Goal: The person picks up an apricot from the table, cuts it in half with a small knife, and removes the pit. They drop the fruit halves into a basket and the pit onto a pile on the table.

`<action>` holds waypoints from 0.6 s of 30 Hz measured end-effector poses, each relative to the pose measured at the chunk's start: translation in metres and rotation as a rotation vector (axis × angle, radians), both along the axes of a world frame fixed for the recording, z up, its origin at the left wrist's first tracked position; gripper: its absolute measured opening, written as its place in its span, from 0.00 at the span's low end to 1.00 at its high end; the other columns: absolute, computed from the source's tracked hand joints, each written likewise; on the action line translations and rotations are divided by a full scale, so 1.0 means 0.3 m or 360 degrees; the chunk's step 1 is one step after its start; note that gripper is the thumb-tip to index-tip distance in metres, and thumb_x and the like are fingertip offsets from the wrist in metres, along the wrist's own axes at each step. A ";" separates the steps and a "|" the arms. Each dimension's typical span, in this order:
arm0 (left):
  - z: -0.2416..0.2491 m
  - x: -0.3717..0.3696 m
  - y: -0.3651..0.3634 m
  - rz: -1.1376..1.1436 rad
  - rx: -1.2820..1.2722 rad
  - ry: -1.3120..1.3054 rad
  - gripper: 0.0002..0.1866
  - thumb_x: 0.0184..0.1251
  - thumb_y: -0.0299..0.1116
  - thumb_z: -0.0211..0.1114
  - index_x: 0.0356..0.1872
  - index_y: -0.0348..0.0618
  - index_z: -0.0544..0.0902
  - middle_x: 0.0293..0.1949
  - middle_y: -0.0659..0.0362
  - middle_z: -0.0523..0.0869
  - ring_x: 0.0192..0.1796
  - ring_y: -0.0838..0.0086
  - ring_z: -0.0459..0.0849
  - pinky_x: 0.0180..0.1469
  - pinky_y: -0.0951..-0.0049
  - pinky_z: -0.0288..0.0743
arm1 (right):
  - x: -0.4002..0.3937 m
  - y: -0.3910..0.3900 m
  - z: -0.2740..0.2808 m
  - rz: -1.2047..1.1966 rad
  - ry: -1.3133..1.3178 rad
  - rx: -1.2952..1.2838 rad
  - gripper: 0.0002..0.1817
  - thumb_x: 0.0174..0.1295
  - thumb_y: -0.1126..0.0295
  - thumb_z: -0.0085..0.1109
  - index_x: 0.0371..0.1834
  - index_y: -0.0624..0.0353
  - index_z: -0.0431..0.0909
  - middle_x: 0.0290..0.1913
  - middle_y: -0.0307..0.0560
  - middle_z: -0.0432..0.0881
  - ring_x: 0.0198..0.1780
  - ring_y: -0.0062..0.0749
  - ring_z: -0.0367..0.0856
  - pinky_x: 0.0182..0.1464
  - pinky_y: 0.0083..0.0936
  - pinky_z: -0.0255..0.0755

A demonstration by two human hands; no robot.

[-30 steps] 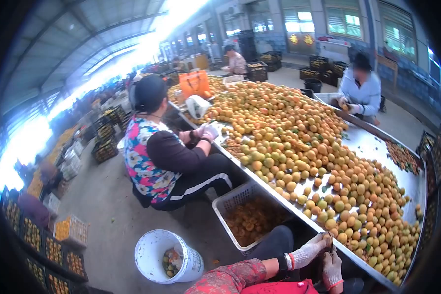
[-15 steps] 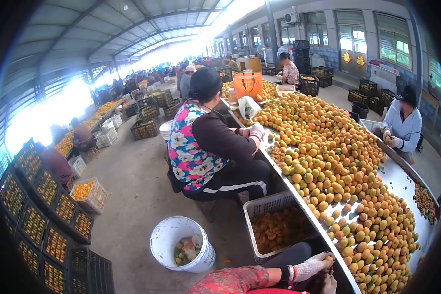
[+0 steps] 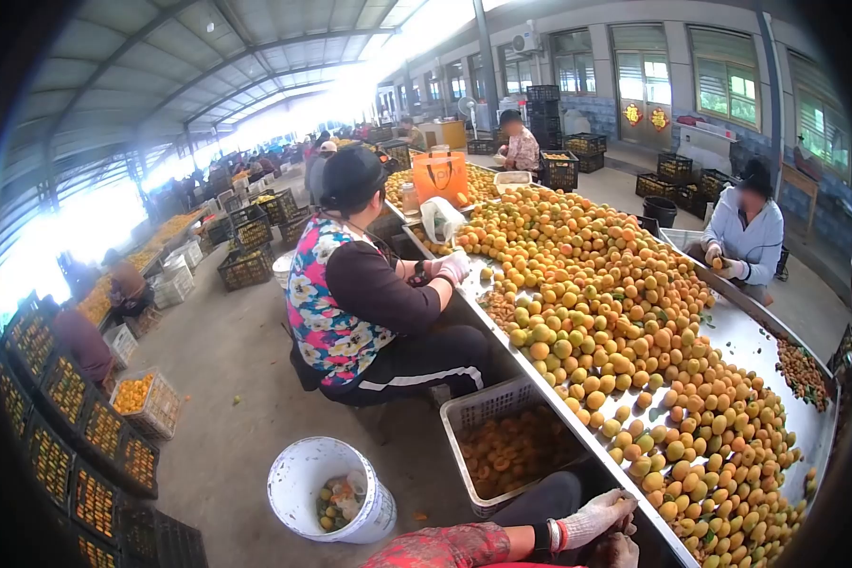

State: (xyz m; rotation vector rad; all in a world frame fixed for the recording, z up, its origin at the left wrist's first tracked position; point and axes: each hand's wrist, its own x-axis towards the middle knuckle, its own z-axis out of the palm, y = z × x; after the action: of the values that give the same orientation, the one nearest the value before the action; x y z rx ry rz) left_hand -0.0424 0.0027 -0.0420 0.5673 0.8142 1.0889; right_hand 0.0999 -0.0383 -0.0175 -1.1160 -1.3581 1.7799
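At the bottom edge my left hand (image 3: 592,520), in a white knit glove with a red-edged cuff, has its fingers curled together beside the table rim. My right hand (image 3: 620,550) is close against it, mostly cut off by the frame, fingers bent inward. Whatever lies between the two is hidden. Past the metal rim (image 3: 577,426) a large heap of orange-yellow apricots (image 3: 596,293) covers the sorting table. Below the rim, near my left forearm, stands a grey plastic crate (image 3: 455,437) with halved apricots (image 3: 516,454) in it.
A white bucket (image 3: 284,492) with scraps stands on the floor. A co-worker in a floral vest (image 3: 327,312) sits at my left; another in a light jacket (image 3: 750,232) works across the table. An orange bag (image 3: 440,177) stands on the table. Stacked black crates (image 3: 76,445) line the left.
The view has turned slightly to the right, so the surroundings sit further left in the picture. My hands stay together by the rim, with a small shift of the fingers.
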 end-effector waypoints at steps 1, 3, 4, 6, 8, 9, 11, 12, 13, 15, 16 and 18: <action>-0.002 0.004 -0.001 -0.0026 0.0027 -0.0006 0.18 0.74 0.42 0.58 0.53 0.37 0.73 0.30 0.62 0.75 0.32 0.78 0.77 0.44 0.74 0.80 | 0.004 -0.007 0.014 0.0024 0.0086 -0.0043 0.17 0.74 0.58 0.46 0.37 0.58 0.79 0.30 0.36 0.78 0.30 0.20 0.72 0.34 0.19 0.68; -0.006 0.009 0.000 -0.0079 0.0082 -0.0016 0.18 0.75 0.41 0.57 0.55 0.37 0.73 0.31 0.62 0.76 0.34 0.78 0.79 0.45 0.74 0.80 | -0.011 -0.041 0.097 -0.0063 0.0156 -0.0215 0.17 0.74 0.57 0.46 0.36 0.57 0.79 0.30 0.35 0.77 0.30 0.18 0.71 0.34 0.18 0.67; 0.004 0.013 -0.007 -0.0100 0.0075 -0.0019 0.18 0.75 0.41 0.57 0.55 0.37 0.73 0.32 0.62 0.76 0.35 0.78 0.80 0.45 0.74 0.80 | -0.018 -0.056 0.131 -0.0110 0.0191 -0.0303 0.17 0.74 0.57 0.46 0.36 0.56 0.79 0.29 0.35 0.77 0.30 0.17 0.70 0.34 0.18 0.66; 0.025 0.016 -0.013 -0.0139 0.0067 -0.0018 0.18 0.75 0.40 0.57 0.57 0.38 0.72 0.33 0.61 0.77 0.39 0.77 0.82 0.47 0.75 0.79 | 0.001 -0.055 0.097 -0.0109 0.0116 -0.0175 0.17 0.74 0.57 0.46 0.36 0.57 0.79 0.30 0.35 0.78 0.31 0.19 0.72 0.34 0.19 0.67; 0.002 0.015 -0.009 -0.0197 0.0196 -0.0080 0.17 0.75 0.38 0.57 0.57 0.39 0.72 0.36 0.61 0.77 0.43 0.76 0.83 0.49 0.75 0.79 | 0.023 -0.051 0.064 -0.0076 0.0035 0.0020 0.17 0.73 0.57 0.46 0.39 0.58 0.79 0.32 0.37 0.79 0.32 0.22 0.73 0.35 0.21 0.69; 0.015 0.013 -0.010 -0.0228 0.0260 -0.0112 0.17 0.75 0.38 0.57 0.58 0.39 0.71 0.38 0.61 0.78 0.45 0.76 0.83 0.50 0.75 0.78 | 0.034 -0.048 0.053 -0.0045 -0.0011 0.0151 0.17 0.73 0.58 0.46 0.41 0.59 0.79 0.33 0.38 0.80 0.32 0.23 0.74 0.36 0.21 0.70; 0.039 0.013 -0.027 -0.0229 0.0266 -0.0192 0.17 0.76 0.37 0.57 0.58 0.40 0.71 0.40 0.61 0.78 0.46 0.76 0.83 0.51 0.76 0.78 | 0.042 -0.056 0.031 -0.0091 -0.0077 0.0257 0.17 0.73 0.59 0.47 0.46 0.61 0.79 0.35 0.41 0.81 0.34 0.27 0.76 0.38 0.24 0.72; 0.055 0.012 -0.034 -0.0227 0.0268 -0.0231 0.16 0.76 0.36 0.57 0.58 0.40 0.71 0.41 0.61 0.78 0.47 0.76 0.83 0.52 0.76 0.77 | 0.038 -0.063 0.020 -0.0164 -0.0093 0.0233 0.17 0.72 0.60 0.48 0.49 0.63 0.78 0.36 0.42 0.82 0.35 0.29 0.77 0.39 0.25 0.72; 0.046 0.019 -0.032 -0.0230 0.0280 -0.0236 0.16 0.75 0.36 0.57 0.58 0.40 0.71 0.42 0.61 0.78 0.48 0.76 0.83 0.53 0.76 0.77 | 0.035 -0.067 0.015 -0.0236 -0.0108 0.0210 0.17 0.72 0.61 0.48 0.51 0.64 0.77 0.37 0.44 0.82 0.36 0.30 0.78 0.39 0.27 0.73; 0.036 0.036 -0.027 -0.0228 0.0306 -0.0247 0.15 0.75 0.35 0.58 0.57 0.41 0.71 0.43 0.61 0.78 0.51 0.75 0.82 0.55 0.76 0.76 | 0.044 -0.074 0.028 -0.0213 -0.0205 0.0354 0.18 0.72 0.62 0.49 0.54 0.64 0.76 0.37 0.49 0.83 0.37 0.35 0.81 0.40 0.30 0.74; 0.041 0.036 -0.031 -0.0231 0.0296 -0.0296 0.15 0.75 0.35 0.58 0.56 0.41 0.72 0.44 0.62 0.78 0.51 0.76 0.82 0.55 0.76 0.76 | 0.049 -0.076 0.033 -0.0199 -0.0256 0.0425 0.18 0.72 0.62 0.50 0.55 0.65 0.75 0.37 0.52 0.84 0.38 0.38 0.82 0.40 0.31 0.74; 0.056 0.032 -0.045 -0.0229 0.0274 -0.0397 0.13 0.75 0.34 0.59 0.55 0.42 0.73 0.44 0.62 0.78 0.51 0.78 0.81 0.55 0.77 0.75 | 0.072 -0.072 0.010 -0.0186 -0.0569 0.0643 0.18 0.71 0.62 0.50 0.56 0.64 0.75 0.36 0.56 0.84 0.37 0.45 0.83 0.39 0.35 0.75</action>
State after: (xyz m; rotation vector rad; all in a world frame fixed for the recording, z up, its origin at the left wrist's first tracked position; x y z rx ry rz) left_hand -0.0327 -0.0109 -0.0254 0.6104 0.4589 1.0774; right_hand 0.1216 -0.0599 -0.0145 -1.2880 -1.7261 1.1848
